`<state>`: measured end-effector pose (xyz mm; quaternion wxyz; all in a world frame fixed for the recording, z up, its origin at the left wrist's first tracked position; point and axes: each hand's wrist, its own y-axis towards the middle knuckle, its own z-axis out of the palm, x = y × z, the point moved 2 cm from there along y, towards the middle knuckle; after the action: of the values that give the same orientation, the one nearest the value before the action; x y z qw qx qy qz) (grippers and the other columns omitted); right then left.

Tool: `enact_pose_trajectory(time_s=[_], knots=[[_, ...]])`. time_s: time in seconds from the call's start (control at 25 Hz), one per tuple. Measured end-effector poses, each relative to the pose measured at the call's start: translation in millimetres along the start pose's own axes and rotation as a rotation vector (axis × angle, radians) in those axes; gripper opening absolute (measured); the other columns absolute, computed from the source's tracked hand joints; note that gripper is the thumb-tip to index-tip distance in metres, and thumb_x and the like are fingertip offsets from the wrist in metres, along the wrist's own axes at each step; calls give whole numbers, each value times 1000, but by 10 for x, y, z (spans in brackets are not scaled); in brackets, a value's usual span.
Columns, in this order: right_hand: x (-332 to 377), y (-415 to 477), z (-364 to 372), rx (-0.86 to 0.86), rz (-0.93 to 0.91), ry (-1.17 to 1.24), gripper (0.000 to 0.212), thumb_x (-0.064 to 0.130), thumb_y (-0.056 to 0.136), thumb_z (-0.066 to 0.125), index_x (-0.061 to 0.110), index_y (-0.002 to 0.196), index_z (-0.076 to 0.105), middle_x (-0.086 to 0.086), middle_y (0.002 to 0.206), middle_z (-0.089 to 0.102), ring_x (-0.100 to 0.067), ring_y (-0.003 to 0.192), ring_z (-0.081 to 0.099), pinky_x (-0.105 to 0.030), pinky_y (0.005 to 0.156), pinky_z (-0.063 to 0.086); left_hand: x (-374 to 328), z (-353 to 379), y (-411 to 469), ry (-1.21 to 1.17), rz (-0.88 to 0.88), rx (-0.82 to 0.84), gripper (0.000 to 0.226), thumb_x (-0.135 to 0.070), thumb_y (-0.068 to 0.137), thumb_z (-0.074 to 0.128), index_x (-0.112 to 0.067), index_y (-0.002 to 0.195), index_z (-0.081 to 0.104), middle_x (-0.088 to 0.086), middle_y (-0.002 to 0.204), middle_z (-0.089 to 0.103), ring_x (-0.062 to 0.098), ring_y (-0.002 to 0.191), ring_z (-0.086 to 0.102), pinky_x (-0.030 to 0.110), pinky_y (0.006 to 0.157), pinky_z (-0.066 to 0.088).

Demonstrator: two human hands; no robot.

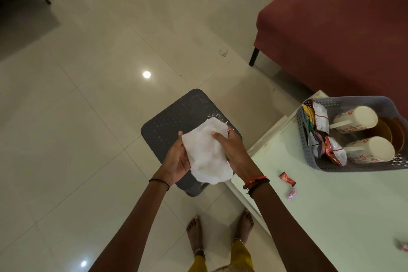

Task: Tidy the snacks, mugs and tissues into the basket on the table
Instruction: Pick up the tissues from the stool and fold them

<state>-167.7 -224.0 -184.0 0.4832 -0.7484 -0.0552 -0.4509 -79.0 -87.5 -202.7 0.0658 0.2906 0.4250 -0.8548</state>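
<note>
A white tissue [205, 154] is held between my left hand [177, 160] and my right hand [231, 150], above a dark stool and left of the table. The grey perforated basket [309, 157] stands on the white table [331, 216] at the right. Two white mugs with red flowers [353, 119] [371, 149] lie on their sides inside it, beside several snack packets [318, 126]. Two small wrapped sweets, one red [287, 178] and one pink [291, 194], lie on the table in front of the basket. Another red wrapper [404, 248] shows at the right edge.
A dark perforated stool [176, 117] stands on the tiled floor under my hands. A dark red sofa [342, 28] fills the upper right behind the table. My bare feet [218, 232] are at the table's left edge.
</note>
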Motion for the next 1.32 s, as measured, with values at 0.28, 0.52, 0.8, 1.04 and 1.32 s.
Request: enact_pose_trajectory(time_s=[0.28,0.52,0.8,1.04,1.32], knots=[[-116,-36,102,12,-35,1,53,45,84,63,18,128,47,2,113,59,-12,93,59,-13,63,48,66,104,-26,207,-24,39,53,-33,80,62,-16,129,50,11,117,67,20,97,70,30,70,60],[-192,-41,-23,-7,-21,85,32,12,87,64,12,119,57,-5,111,66,-20,98,63,-40,83,57,-69,-100,-58,156,33,-74,35,-19,91,56,-8,125,54,11,122,65,23,110,64,33,85,58],[-428,-188,232,23,23,210,21,8,88,61,14,108,61,-9,103,67,-17,85,64,-22,55,53,-128,-434,-231,144,55,-159,39,-26,93,52,-6,126,54,10,121,66,22,107,64,26,75,60],[-652,73,144,-173,100,-43,19,4,94,48,1,106,62,-14,99,67,-22,84,61,-27,74,54,-179,-687,-315,113,14,-95,39,-30,88,57,-9,121,60,9,120,68,16,102,68,23,73,57],[-711,430,181,-174,-83,-594,36,26,87,65,2,114,60,-13,115,59,-28,104,60,-30,82,47,-136,-885,-341,192,-55,22,39,-33,87,56,-13,120,62,10,122,66,21,112,64,27,83,56]])
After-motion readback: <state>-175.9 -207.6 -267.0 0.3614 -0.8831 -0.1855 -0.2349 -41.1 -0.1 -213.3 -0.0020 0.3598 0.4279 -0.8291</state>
